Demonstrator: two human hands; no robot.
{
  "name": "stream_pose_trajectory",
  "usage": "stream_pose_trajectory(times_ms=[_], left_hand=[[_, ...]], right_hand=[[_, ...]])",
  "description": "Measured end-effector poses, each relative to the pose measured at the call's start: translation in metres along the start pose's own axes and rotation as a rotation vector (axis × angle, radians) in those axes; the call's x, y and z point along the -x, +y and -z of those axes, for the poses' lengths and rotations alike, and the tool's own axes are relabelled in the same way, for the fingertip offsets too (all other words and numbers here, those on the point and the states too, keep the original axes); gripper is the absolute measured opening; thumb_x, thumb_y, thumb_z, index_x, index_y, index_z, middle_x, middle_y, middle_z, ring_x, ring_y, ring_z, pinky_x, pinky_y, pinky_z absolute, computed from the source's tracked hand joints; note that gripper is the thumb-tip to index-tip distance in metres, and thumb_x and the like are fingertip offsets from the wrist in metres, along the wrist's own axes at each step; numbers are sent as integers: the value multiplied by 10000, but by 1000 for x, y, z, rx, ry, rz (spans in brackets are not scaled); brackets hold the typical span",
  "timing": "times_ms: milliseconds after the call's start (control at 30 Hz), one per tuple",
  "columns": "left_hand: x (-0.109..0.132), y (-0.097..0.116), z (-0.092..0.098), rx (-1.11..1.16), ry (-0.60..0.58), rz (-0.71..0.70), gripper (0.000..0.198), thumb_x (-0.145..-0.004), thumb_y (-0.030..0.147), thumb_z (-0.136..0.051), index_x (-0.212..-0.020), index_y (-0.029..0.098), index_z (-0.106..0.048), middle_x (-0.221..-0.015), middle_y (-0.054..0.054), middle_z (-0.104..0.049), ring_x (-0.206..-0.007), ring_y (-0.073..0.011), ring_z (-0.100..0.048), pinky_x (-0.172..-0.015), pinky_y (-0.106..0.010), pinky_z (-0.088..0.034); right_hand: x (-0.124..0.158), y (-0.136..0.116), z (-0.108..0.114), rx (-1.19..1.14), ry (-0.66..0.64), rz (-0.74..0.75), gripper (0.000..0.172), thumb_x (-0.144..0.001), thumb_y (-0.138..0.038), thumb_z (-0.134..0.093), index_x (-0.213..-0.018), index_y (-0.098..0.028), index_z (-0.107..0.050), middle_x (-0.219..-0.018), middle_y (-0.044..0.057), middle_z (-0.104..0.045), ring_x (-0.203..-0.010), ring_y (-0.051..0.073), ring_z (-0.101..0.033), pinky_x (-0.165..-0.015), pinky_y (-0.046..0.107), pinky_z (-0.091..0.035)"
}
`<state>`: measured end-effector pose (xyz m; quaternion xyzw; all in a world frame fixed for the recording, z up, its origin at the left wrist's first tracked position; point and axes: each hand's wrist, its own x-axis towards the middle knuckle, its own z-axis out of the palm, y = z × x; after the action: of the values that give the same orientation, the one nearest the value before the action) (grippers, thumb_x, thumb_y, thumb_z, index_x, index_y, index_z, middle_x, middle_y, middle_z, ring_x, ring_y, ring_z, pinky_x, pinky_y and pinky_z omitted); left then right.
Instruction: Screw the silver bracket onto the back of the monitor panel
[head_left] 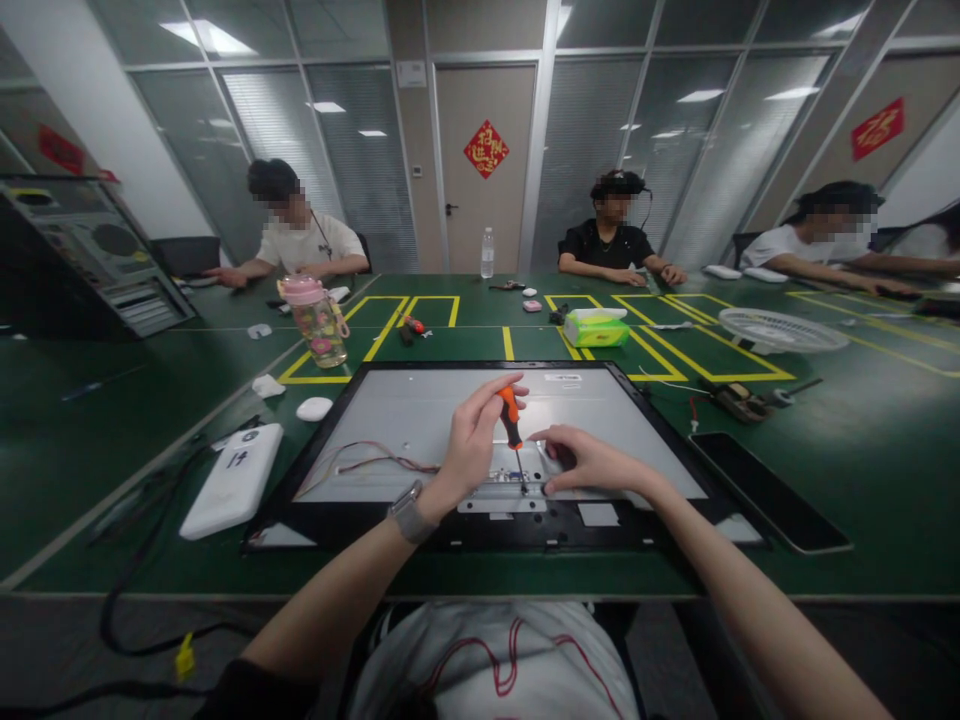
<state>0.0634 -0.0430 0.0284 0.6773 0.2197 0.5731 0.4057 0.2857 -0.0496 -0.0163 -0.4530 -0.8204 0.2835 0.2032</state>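
In the middle of the frame, the left hand is gripping the orange and black handle of a screwdriver, its fingers closing around the upper part. The screwdriver is standing slightly tilted, its shaft pointing down to the metal plate at the lower centre of a flat screen panel. The right hand is hovering or resting just right of the shaft, thumb and forefinger spreading apart; whether it is touching the plate, I cannot tell. Thin wires are running across the panel left of centre. The panel is lying on a green table. A white device marked 14 is lying at the lower left, and a black phone at the lower right. At the upper right, a person in a black shirt is sitting across the table.
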Motion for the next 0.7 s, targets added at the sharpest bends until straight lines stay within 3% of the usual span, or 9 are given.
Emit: stream_pose_trajectory(times_ms=[267,433,600,700], left_hand=[[-2,-2,3,-27,-2,-30,297,-965,313,-485,-1168,180,-657,-995,-75,-702,-869,-159,-651,-801,-297,-514],[-3,1,5,-201,11,-153,193,-914,307,-585,-1013,215,-722,-864,-31,-625,-804,-137,-575,-739,-259,-464],[-1,2,3,-121,-93,-163,328,-986,270,-422,-1214,232,-654,-1044,-59,-646,-907,-150,-606,-835,-297,-471],[-1,1,2,-38,-99,-128,329,-980,270,-444,-1244,214,-632,-1037,-68,-658,-864,-145,-626,-785,-284,-492]], right_hand=[[1,-1,0,-7,0,-32,734,-661,-501,-809,-1271,-152,-598,-878,25,-540,-814,205,-532,-744,317,-450],[-1,1,0,-25,-1,-32,741,-648,-515,-807,-1262,-154,-602,-865,20,-549,-792,199,-531,-728,315,-452],[-2,1,0,-35,1,-20,734,-643,-532,-803,-1247,-160,-613,-843,14,-545,-768,191,-521,-714,308,-449],[-2,1,1,-32,-4,-23,742,-650,-535,-795,-1254,-147,-608,-844,18,-545,-764,191,-521,-708,307,-448]])
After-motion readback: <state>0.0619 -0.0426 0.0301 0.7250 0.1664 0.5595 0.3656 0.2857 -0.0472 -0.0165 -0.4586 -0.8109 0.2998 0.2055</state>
